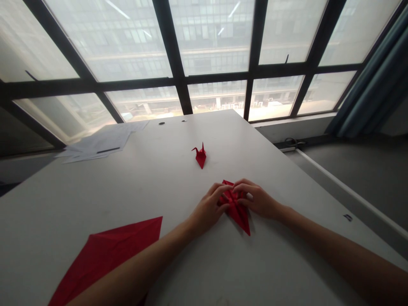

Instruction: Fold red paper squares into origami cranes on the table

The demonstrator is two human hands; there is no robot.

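Note:
A red folded paper [239, 213] lies on the white table, its long point aimed toward me. My left hand [212, 207] grips its left side, thumb and fingers curled on the folds. From the right, my right hand [255, 199] bends its fingers over the same paper, with fingertips close to those of the left. Both hands partly cover the middle folds. Just beyond them stands a small finished red paper crane [200, 157]. Under my left forearm rests a larger red paper sheet [108, 250] with crease lines, partly hidden by the arm.
White paper sheets [102, 142] lie at the far left of the table [172, 187], with a dark pen [108, 150] on them. A small dark mark [347, 217] is near the right edge. Large windows rise behind, and a blue curtain [369, 80] hangs at right.

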